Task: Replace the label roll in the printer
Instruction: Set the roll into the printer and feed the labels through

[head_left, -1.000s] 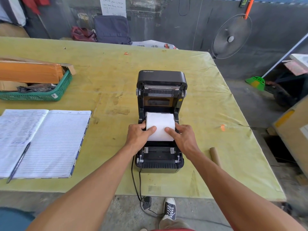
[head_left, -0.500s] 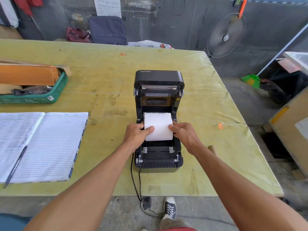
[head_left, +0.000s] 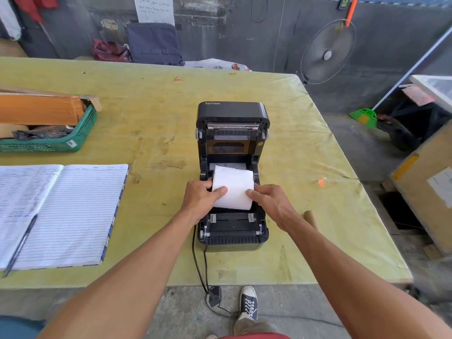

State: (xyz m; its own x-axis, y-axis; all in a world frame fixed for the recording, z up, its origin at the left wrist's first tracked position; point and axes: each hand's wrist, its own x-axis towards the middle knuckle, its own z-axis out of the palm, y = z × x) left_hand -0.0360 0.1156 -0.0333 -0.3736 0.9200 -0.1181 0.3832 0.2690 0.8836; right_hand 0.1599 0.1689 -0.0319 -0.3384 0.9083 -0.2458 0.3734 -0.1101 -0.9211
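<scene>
A black label printer (head_left: 232, 228) stands open in the middle of the table, its lid (head_left: 232, 111) tipped up at the back. A white label roll (head_left: 233, 185) sits in the printer's bay, slightly tilted. My left hand (head_left: 199, 200) grips the roll's left end with the thumb across its front. My right hand (head_left: 271, 203) holds the right end, fingertips on the paper. An empty brown cardboard core (head_left: 311, 217) lies on the table right of the printer, partly hidden by my right forearm.
An open lined notebook (head_left: 68, 211) with a pen (head_left: 20, 244) lies at the left. A green basket (head_left: 61, 140) holding cardboard sits behind it. The printer's cable (head_left: 199, 265) hangs over the table's front edge. A fan (head_left: 327, 52) and boxes (head_left: 425, 189) stand to the right.
Both hands have stayed on the roll. The roll has tilted and shifted slightly in the bay, showing more of the bay's back.
</scene>
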